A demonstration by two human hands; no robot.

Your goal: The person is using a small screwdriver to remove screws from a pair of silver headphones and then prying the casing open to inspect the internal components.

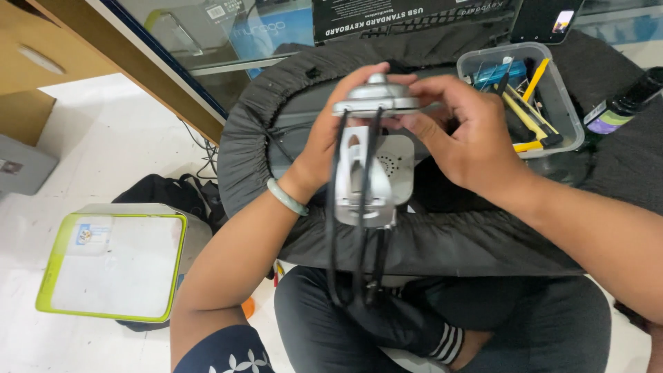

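Both my hands grasp the grey device: left hand (324,148) at nine o'clock, right hand (469,141) at three, black cables (362,228) dangling.

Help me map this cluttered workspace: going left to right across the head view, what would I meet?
Green-rimmed white box → left hand → grey device with black cables → right hand → clear tool tub → dark bottle.

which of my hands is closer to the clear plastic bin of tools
Right. Your right hand sits just beside the clear bin, gripping the grey device; your left hand holds the device's far side.
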